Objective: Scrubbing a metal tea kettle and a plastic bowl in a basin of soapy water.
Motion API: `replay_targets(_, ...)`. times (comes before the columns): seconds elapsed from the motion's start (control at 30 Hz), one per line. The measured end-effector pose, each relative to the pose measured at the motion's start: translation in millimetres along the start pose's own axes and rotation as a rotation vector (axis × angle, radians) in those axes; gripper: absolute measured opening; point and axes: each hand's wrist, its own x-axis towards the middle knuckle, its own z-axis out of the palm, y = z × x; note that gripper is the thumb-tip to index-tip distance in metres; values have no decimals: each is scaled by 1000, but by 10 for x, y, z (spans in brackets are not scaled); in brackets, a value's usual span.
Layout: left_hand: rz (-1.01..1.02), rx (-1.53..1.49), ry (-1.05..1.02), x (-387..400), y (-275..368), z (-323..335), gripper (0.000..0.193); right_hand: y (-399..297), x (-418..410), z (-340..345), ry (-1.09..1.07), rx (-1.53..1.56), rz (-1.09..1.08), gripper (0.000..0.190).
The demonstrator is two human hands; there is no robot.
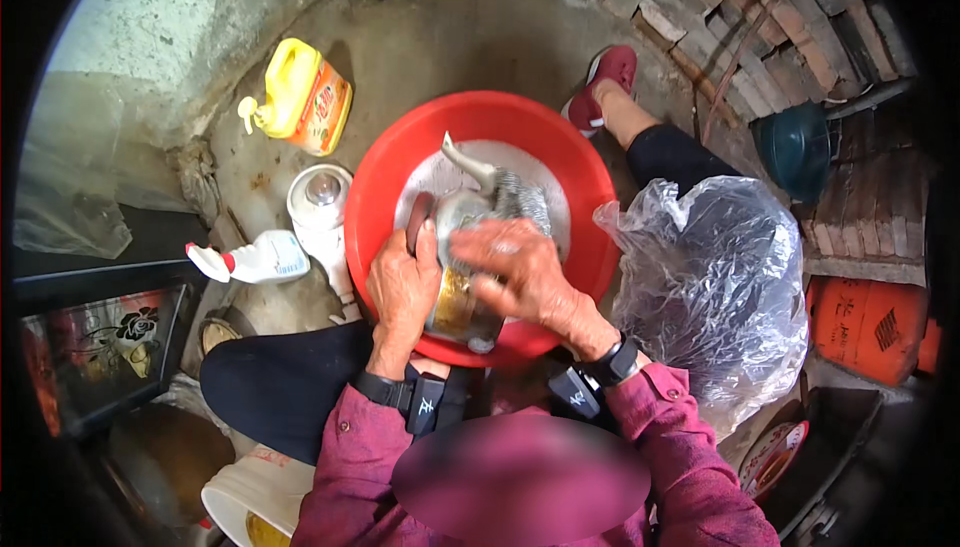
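A red plastic basin point(480, 108) with whitish water in it stands in front of me. Over it is a jug-like vessel point(454, 307) with a gold-toned, partly see-through side. My left hand point(405, 277) grips its dark brown handle point(418, 220). Against the vessel's upper part lies my right hand point(525, 269), slightly blurred, fingers stretched and thumb apart; whether anything is under the palm is hidden. Beyond the fingers, a pale curved spout-like piece point(469, 160) points up, beside a silvery ridged object point(521, 198) of unclear kind.
Left of the basin stand a yellow pump jug point(300, 100), a white spray bottle point(274, 256) and a white plastic object point(319, 213). A clear plastic bag point(712, 284) bulges at the right. Farther out are stacked bricks point(750, 29), an orange-red container point(862, 329) and a white bucket point(255, 487).
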Motion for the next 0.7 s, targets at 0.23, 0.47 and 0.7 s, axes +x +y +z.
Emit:
replay_targets(0.23, 60, -47, -46, -10, 242, -42, 39, 397, 128, -182, 68, 1, 184, 40)
replay_targets(0.47, -65, 25, -36, -79, 67, -69, 40, 7, 20, -53, 8, 33, -26, 38)
replay_targets(0.7, 1, -19, 27, -43, 141, -68, 38, 262, 179, -52, 67, -47, 27, 38)
